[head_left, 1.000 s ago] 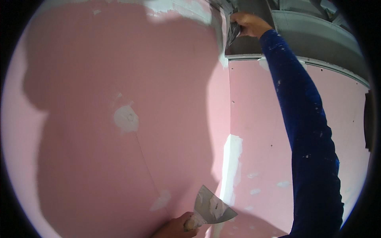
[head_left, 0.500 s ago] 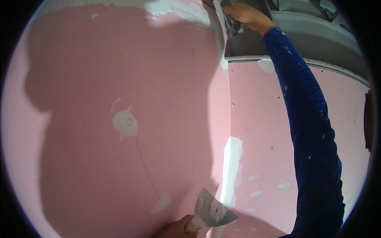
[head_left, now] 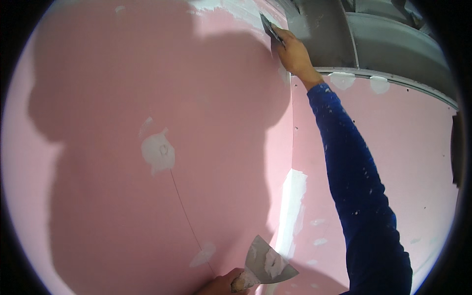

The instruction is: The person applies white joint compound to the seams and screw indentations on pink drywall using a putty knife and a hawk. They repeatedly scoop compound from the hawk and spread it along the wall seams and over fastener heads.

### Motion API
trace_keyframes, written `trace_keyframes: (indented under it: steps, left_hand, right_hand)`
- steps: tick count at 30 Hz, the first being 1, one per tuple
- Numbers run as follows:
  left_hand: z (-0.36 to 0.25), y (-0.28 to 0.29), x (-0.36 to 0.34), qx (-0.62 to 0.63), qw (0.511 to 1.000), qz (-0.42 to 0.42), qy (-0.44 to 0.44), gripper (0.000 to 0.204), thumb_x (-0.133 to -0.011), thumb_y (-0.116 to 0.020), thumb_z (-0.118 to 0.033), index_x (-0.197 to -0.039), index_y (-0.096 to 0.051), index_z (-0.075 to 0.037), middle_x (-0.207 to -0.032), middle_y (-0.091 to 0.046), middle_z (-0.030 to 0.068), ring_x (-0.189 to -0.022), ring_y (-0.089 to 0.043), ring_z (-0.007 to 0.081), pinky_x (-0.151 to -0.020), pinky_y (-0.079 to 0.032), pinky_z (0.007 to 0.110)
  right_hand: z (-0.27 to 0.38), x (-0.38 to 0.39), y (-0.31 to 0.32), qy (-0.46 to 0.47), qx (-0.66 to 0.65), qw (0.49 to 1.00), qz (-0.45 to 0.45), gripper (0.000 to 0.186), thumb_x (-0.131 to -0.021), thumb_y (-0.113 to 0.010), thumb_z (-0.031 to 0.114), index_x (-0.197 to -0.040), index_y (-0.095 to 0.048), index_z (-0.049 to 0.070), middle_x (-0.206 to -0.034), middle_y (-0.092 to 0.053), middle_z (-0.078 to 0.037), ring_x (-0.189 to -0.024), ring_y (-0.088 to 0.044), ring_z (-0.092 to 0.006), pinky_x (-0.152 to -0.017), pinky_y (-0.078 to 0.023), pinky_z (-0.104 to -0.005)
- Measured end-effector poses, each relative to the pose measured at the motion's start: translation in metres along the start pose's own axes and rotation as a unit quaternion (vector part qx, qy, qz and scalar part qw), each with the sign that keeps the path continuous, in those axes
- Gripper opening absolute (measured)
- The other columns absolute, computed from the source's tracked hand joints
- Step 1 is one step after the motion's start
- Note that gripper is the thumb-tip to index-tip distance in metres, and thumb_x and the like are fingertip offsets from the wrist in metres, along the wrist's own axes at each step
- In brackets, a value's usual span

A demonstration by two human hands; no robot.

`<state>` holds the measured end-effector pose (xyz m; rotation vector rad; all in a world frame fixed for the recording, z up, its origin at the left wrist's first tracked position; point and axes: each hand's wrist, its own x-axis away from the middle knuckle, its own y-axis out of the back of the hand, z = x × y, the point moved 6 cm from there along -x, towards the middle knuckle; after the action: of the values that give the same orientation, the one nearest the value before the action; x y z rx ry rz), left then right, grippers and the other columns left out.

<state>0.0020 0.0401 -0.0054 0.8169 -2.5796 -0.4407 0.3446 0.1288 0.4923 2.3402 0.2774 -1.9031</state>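
My right hand point(head_left: 296, 56) is raised to the upper middle, closed around a dark-bladed putty knife point(head_left: 268, 27). Its blade lies at the pink drywall point(head_left: 211, 118), close under a band of white joint compound point(head_left: 233, 7) along the top edge. At the bottom middle my left hand point(head_left: 223, 283) grips the handle of a wide putty knife point(head_left: 268, 260). That blade flares upward and carries a lump of pale compound. A coated strip of white compound point(head_left: 290, 211) runs down the inside corner just beyond it.
A second pink panel point(head_left: 324, 147) meets the first at the corner. Above it are a metal edge track point(head_left: 373, 77) and grey curved metal framing point(head_left: 393, 44). White patches point(head_left: 158, 151) dot the drywall. My shadow covers much of the left panel.
My right hand has come down and left from the grey framing onto the top of the left panel, its knife now plainly visible. The left hand has barely moved.
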Motion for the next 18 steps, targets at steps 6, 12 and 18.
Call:
trace_keyframes:
  steps: [6, 12, 18]
  left_hand:
    - [-0.020, 0.007, 0.000, -0.251, 0.954, -0.097, -0.132, 0.053, -0.092, -0.069, -0.028, -0.139, -0.054, -0.012, -0.094, -0.075, 0.0144, -0.075, -0.073, 0.0268, -0.069, -0.058, 0.044]
    - [-0.022, 0.014, 0.005, -0.157, 0.986, -0.056, 0.004, 0.051, -0.092, -0.068, -0.030, -0.139, -0.055, -0.013, -0.092, -0.075, 0.0139, -0.075, -0.073, 0.0268, -0.070, -0.058, 0.045]
    - [-0.028, 0.007, 0.015, -0.123, 0.991, -0.047, 0.006, 0.051, -0.092, -0.067, -0.029, -0.140, -0.055, -0.014, -0.090, -0.073, 0.0115, -0.071, -0.071, 0.0228, -0.067, -0.058, 0.041]
  right_hand:
    - [0.031, 0.034, 0.004, -0.050, 0.013, 0.999, 0.003, 0.050, -0.095, -0.054, 0.007, -0.145, -0.059, 0.013, -0.140, -0.061, -0.020, -0.127, -0.058, -0.0421, -0.108, -0.047, -0.0440]
    - [0.059, 0.019, 0.054, -0.003, 0.103, 0.994, 0.021, 0.034, -0.095, -0.057, 0.014, -0.127, -0.063, 0.002, -0.116, -0.065, -0.024, -0.104, -0.066, -0.0422, -0.091, -0.054, -0.0498]
    - [-0.013, -0.021, 0.084, -0.391, -0.244, 0.874, 0.153, 0.023, -0.094, -0.062, 0.017, -0.110, -0.063, 0.000, -0.104, -0.066, -0.013, -0.093, -0.070, -0.0292, -0.083, -0.059, -0.0504]
